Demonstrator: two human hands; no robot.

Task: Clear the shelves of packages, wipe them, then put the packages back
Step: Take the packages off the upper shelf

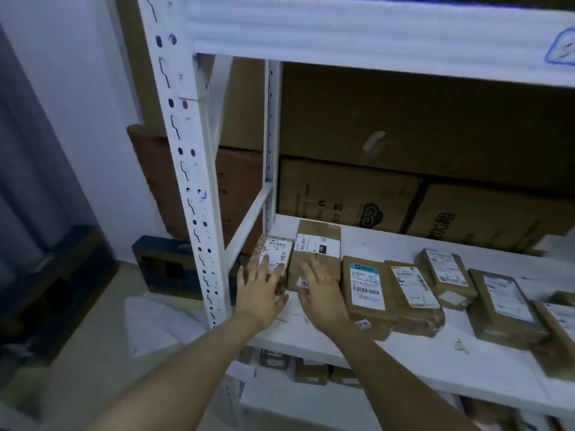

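The left hand (259,287) is open with its fingers spread. Its fingertips reach onto the white label of a small package (275,255) at the left end of the middle shelf (404,353). The right hand (322,293) is also open and spread, and holds nothing. It hovers at the front of a taller brown box (317,244) just beside the small package; I cannot tell whether it touches the box.

A row of flat packages runs to the right of the hands on the same white board. First comes one with a teal-topped barcode label (365,284), touching a taped brown parcel (413,290). Then comes a smaller parcel (445,272) set further back, and a larger one (504,303) near the right. All are brown cardboard or paper with white shipping labels facing up, and several are wrapped in clear tape.

More small parcels (311,371) lie on the lower shelf in shadow. Large printed cartons (348,194) stand behind the rack.

The slotted white upright (193,181) stands just left of the left hand, at the shelf's front corner. The upper beam (373,42) crosses well above the row. Bare board shows along the front edge of the middle shelf and behind the row. To the left, on the floor, sit a dark crate (168,265) and a pale plastic bag (155,325).
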